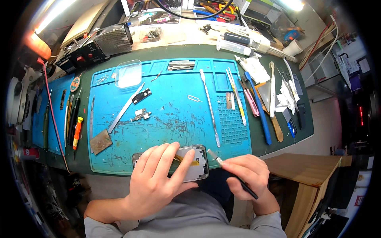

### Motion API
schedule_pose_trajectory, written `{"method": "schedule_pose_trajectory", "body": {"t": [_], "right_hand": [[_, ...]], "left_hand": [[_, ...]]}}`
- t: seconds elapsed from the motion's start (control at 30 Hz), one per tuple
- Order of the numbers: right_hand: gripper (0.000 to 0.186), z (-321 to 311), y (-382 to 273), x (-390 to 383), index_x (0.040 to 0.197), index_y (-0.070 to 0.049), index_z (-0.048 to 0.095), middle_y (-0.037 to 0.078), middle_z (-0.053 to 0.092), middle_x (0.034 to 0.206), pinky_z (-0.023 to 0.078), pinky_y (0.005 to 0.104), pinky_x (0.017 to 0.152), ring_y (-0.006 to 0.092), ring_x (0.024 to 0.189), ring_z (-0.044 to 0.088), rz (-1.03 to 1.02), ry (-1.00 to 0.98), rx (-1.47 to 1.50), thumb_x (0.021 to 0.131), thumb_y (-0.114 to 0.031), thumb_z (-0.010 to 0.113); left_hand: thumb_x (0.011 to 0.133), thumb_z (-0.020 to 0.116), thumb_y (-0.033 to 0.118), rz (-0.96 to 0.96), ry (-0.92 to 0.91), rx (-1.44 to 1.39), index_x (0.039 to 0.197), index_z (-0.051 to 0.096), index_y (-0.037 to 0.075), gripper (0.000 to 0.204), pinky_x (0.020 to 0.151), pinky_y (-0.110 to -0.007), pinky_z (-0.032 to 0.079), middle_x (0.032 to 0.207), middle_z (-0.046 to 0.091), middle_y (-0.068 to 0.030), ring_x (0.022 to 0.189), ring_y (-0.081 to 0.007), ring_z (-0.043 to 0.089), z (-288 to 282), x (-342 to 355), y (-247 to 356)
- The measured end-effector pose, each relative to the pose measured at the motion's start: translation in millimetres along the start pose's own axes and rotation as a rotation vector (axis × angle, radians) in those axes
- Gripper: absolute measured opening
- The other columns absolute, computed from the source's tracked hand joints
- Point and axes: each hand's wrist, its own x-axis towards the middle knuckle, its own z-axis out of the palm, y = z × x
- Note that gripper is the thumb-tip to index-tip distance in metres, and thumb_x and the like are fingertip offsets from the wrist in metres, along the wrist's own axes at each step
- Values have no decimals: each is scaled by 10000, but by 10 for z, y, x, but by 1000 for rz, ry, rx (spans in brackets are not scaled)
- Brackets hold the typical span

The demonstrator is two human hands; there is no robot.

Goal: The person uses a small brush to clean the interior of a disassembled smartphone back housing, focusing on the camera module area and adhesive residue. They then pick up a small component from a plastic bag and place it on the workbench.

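My left hand (156,174) lies over an opened smartphone (203,168) at the mat's front edge. Its fingers rest across the phone, with the thumb along the near side, and they hide much of its left part. A grey inner plate and a yellowish strip show between the fingers. Just right of the phone, my right hand (248,174) grips a slim black-handled tool (238,179) with a silver collar and a pale tip, which looks like a small brush. Its tip is close to the phone's right end, apart from it.
On the blue mat (170,119) lie a metal spudger (209,107), a SIM pin (194,98), small phone parts (141,114) and a flat scraper (101,142). Tweezers (237,97), a blue brush (260,111) and a toothbrush (272,89) lie to the right. Screwdrivers (77,133) lie left.
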Motion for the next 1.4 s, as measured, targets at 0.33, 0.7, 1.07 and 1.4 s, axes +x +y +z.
{"method": "schedule_pose_trajectory", "body": {"t": [0.33, 0.7, 1.07, 1.4], "right_hand": [[338, 111, -51, 8, 1121, -18, 790, 94, 789, 1004, 570, 314, 642, 224, 795, 756, 2, 2, -90, 786, -33, 836], [330, 119, -179, 45, 1132, 3, 785, 104, 776, 1002, 581, 324, 666, 238, 802, 753, 37, -33, -187, 807, -45, 825], [359, 186, -185, 11, 1126, 22, 780, 109, 773, 997, 577, 332, 666, 240, 789, 741, 30, -5, -215, 771, -9, 822], [335, 221, -189, -17, 1125, 16, 785, 109, 776, 1013, 576, 332, 699, 238, 815, 745, 31, 12, -215, 795, -14, 830]], "left_hand": [[770, 823, 491, -35, 13, 34, 1351, 722, 83, 717, 973, -474, 519, 1314, 640, -187, 1169, -339, 634, 16, -6, 77], [827, 785, 560, -65, 56, 53, 1322, 746, 80, 690, 948, -483, 503, 1325, 634, -187, 1131, -348, 627, 106, -36, 143], [839, 774, 570, -65, 75, 55, 1314, 753, 86, 678, 939, -476, 506, 1323, 639, -177, 1123, -336, 632, 132, -42, 135], [842, 780, 566, -80, 75, 57, 1316, 755, 84, 676, 956, -480, 508, 1328, 638, -178, 1140, -339, 635, 135, -47, 161]]}}
